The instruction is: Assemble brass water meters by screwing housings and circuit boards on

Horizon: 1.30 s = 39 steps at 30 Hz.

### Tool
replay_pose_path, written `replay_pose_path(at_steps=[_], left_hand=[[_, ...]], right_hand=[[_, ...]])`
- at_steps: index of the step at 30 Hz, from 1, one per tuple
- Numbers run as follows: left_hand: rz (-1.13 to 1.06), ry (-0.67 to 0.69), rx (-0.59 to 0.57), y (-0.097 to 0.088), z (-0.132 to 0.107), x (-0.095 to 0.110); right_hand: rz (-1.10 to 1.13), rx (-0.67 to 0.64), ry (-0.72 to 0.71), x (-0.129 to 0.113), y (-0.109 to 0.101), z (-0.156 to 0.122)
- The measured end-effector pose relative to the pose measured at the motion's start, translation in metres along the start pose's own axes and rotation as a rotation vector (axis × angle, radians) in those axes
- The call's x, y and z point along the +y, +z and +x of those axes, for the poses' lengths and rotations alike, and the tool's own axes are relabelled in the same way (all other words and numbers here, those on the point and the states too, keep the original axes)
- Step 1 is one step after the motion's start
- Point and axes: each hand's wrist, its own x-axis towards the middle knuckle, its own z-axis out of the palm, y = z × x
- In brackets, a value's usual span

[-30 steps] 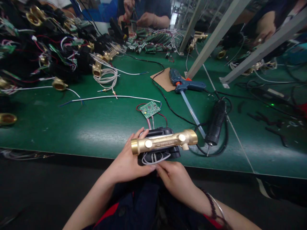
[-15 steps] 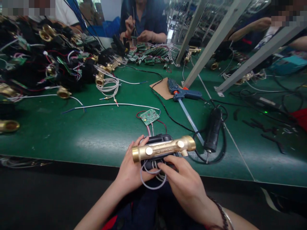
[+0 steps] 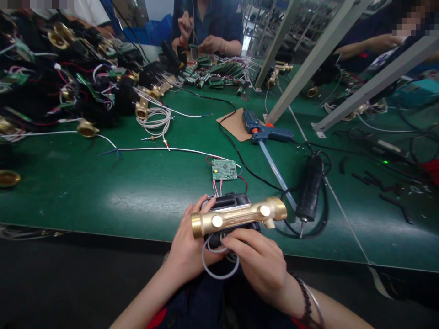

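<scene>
A brass pipe body (image 3: 240,216) mounted on a black housing (image 3: 229,201) sits at the near edge of the green table (image 3: 103,192). My left hand (image 3: 187,249) is wrapped round the threaded left end and the housing. My right hand (image 3: 260,262) lies under the pipe, its fingers pinching looped white wires (image 3: 217,269) that hang below the housing. Red and white leads run from the housing to a small green circuit board (image 3: 224,169) lying flat on the table just beyond.
A blue glue gun (image 3: 264,130) on cardboard and a black corded hand tool (image 3: 309,187) lie to the right. A heap of black housings, brass fittings and wires (image 3: 61,77) fills the far left. Other people's hands (image 3: 209,43) work across the table. Slanted metal bars (image 3: 308,55) cross the right.
The circuit board has shifted right and turned square to me. My right hand has slid under the pipe and its fingers have closed on the wire loop.
</scene>
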Motion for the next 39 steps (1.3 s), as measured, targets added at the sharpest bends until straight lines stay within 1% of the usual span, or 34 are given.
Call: replay_pose_path(at_steps=[4, 7, 10, 12, 15, 17, 20, 23, 25, 30, 31, 33, 37, 39], left_hand=[[-0.017, -0.015, 0.007, -0.001, 0.0, 0.001], [-0.03, -0.014, 0.004, -0.004, 0.001, 0.003], [-0.031, -0.002, -0.002, -0.006, 0.003, 0.004], [-0.031, -0.011, -0.008, -0.007, 0.004, 0.004], [-0.037, -0.036, -0.009, -0.007, 0.004, 0.004], [-0.049, -0.041, -0.014, -0.008, 0.004, 0.005], [-0.065, -0.039, -0.034, -0.011, 0.004, 0.006], [-0.06, -0.048, -0.056, -0.013, 0.005, 0.007], [-0.054, -0.057, -0.063, -0.013, 0.005, 0.007], [-0.039, -0.034, -0.041, -0.011, 0.005, 0.007], [-0.039, -0.034, -0.042, -0.011, 0.005, 0.007], [-0.042, -0.041, -0.046, -0.011, 0.005, 0.006], [-0.054, -0.024, -0.048, -0.01, 0.005, 0.004], [-0.071, -0.03, -0.043, -0.01, 0.005, 0.004]], right_hand=[[0.074, 0.038, -0.029, 0.004, 0.002, -0.008], [0.131, 0.083, -0.062, 0.003, 0.0, -0.006], [0.106, 0.097, -0.09, 0.0, -0.005, -0.001], [0.077, 0.08, -0.113, 0.0, -0.009, -0.001], [0.04, 0.02, -0.161, 0.001, -0.011, -0.005], [0.017, -0.011, -0.169, 0.001, -0.013, -0.008], [-0.019, -0.051, -0.137, 0.001, -0.015, -0.01], [-0.057, -0.041, -0.082, 0.002, -0.017, -0.011], [-0.056, -0.004, -0.053, 0.002, -0.015, -0.013], [-0.022, 0.153, 0.04, 0.003, -0.006, -0.019], [-0.022, 0.167, 0.048, 0.002, -0.005, -0.019], [-0.02, 0.144, 0.029, 0.0, -0.005, -0.017], [0.034, 0.009, -0.112, -0.004, -0.009, -0.01], [0.049, -0.043, -0.133, -0.002, -0.013, -0.009]])
